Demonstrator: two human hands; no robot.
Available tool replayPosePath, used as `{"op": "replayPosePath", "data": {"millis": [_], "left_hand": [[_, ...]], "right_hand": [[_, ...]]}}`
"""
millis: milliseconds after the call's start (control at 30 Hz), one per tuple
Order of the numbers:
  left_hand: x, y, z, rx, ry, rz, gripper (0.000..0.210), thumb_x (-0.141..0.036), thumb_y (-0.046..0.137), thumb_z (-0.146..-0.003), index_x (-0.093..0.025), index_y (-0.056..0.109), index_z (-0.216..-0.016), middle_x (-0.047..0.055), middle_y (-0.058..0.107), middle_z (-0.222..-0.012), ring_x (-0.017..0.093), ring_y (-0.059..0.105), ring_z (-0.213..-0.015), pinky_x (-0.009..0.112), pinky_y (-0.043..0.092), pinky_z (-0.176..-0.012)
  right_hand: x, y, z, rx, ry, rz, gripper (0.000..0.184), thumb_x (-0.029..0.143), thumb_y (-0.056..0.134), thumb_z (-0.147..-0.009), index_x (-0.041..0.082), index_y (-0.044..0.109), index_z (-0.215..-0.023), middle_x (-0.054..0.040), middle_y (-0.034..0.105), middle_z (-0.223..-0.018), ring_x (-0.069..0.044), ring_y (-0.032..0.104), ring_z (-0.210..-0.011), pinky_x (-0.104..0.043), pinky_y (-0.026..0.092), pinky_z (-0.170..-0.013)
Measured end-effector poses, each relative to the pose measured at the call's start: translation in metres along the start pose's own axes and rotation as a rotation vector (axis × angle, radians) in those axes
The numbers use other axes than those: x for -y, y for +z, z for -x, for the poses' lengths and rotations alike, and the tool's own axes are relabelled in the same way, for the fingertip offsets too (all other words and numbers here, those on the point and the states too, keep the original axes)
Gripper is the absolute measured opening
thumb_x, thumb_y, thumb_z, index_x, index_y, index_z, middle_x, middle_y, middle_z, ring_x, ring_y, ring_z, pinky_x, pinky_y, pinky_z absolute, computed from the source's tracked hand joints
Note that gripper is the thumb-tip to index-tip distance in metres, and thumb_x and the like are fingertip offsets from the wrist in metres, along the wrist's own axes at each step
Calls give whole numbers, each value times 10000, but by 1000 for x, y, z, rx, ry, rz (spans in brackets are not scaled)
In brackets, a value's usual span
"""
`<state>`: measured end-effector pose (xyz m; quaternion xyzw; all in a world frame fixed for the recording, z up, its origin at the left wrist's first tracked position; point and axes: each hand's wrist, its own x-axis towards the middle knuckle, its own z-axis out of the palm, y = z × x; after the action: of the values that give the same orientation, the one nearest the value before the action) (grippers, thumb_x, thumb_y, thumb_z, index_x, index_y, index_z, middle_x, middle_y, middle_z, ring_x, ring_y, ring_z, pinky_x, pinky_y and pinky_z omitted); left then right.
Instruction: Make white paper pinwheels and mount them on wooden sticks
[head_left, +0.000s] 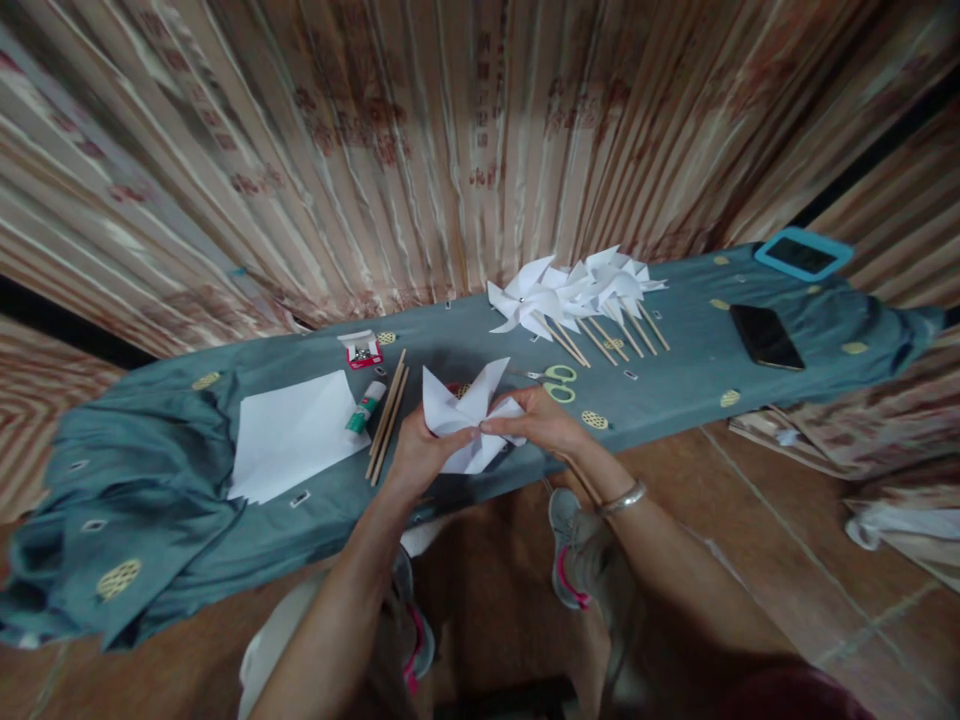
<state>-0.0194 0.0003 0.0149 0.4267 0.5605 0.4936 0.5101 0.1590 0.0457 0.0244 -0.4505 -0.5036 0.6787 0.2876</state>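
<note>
A white paper pinwheel (pixel 471 405) is held over the near edge of the cloth-covered table. My left hand (pixel 427 445) grips it from the left, its thumb reaching to the centre. From the right, my right hand (pixel 544 420) pinches the paper, thumb also at the centre. The two thumb tips almost meet there. Part of a wooden stick (pixel 583 480) shows below my right wrist; whether it joins the pinwheel is hidden. Just behind my right hand lie green-handled scissors (pixel 559 383). Several wooden sticks (pixel 386 425) lie left of the pinwheel.
White paper sheets (pixel 289 435) and a green glue stick (pixel 366 407) lie at left, with a red box of pins (pixel 361 352) behind. Several pinwheels on sticks (pixel 574 290) lie at the back. A black phone (pixel 766 336) and a blue-framed device (pixel 804 254) rest at right.
</note>
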Motion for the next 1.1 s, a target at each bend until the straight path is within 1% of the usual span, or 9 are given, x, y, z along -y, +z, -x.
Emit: {"op": "replayPosePath", "data": {"millis": [67, 133, 200, 233, 300, 367, 567, 833, 1100], "left_hand": [[-1, -12, -4, 20, 46, 2, 648, -419, 834, -520, -131, 663, -1075, 91, 735, -934, 249, 690, -856, 347, 550, -761], [0, -27, -12, -79, 133, -86, 570, -512, 681, -706, -149, 639, -1142, 105, 721, -991, 248, 680, -923, 353, 548, -783], [5, -43, -21, -234, 239, -461, 454, -448, 605, -790, -165, 644, -1142, 104, 706, -1020, 237, 671, -915, 358, 534, -819], [9, -49, -26, -267, 277, -682, 392, -388, 572, -814, -164, 655, -1125, 112, 696, -1045, 241, 667, -915, 374, 524, -848], [16, -58, -33, -254, 306, -1034, 345, -271, 517, -827, -146, 660, -1114, 139, 682, -1083, 274, 651, -986, 407, 499, -909], [22, -60, -38, -252, 308, -1125, 348, -212, 508, -811, -141, 662, -1115, 154, 674, -1112, 303, 626, -1055, 431, 476, -950], [28, -56, -42, -261, 313, -1165, 371, -162, 488, -795, -159, 658, -1125, 143, 679, -1109, 295, 625, -1044, 427, 473, -947], [28, -54, -47, -273, 268, -1125, 366, -230, 499, -802, -112, 653, -1112, 170, 681, -1079, 288, 666, -912, 409, 501, -867], [23, -39, -42, -235, 250, -959, 142, -261, 576, -756, -206, 706, -769, 100, 696, -866, 277, 653, -828, 378, 486, -791]], "right_hand": [[4, -6, 0, -28, -38, -39, 387, 368, 902, -406, 140, 670, -615, 20, 656, -591, -91, 527, -527, -228, 398, -526], [8, -13, 1, -76, -75, -78, 372, 362, 899, -407, 149, 680, -620, 14, 678, -615, -102, 557, -544, -238, 431, -554], [10, -20, 2, -114, -86, -94, 353, 362, 894, -426, 153, 684, -620, 16, 678, -605, -99, 556, -530, -230, 423, -537], [10, -23, 3, -125, -88, -96, 348, 364, 891, -436, 153, 685, -620, 17, 676, -598, -95, 551, -520, -225, 412, -524], [10, -26, 4, -127, -94, -101, 345, 365, 890, -445, 154, 689, -628, 17, 676, -598, -96, 555, -517, -221, 407, -516], [10, -27, 4, -122, -105, -116, 344, 365, 892, -444, 158, 692, -632, 14, 684, -612, -103, 569, -530, -228, 424, -533], [10, -27, 4, -120, -116, -138, 326, 355, 887, -447, 166, 697, -633, 6, 702, -656, -117, 596, -572, -241, 453, -572], [11, -28, 7, -115, -169, -121, 326, 368, 878, -470, 169, 691, -648, 9, 695, -663, -116, 596, -592, -250, 462, -602], [13, -29, 13, -107, -181, -130, 350, 372, 884, -454, 168, 693, -665, 6, 693, -673, -113, 589, -599, -244, 455, -600]]}}
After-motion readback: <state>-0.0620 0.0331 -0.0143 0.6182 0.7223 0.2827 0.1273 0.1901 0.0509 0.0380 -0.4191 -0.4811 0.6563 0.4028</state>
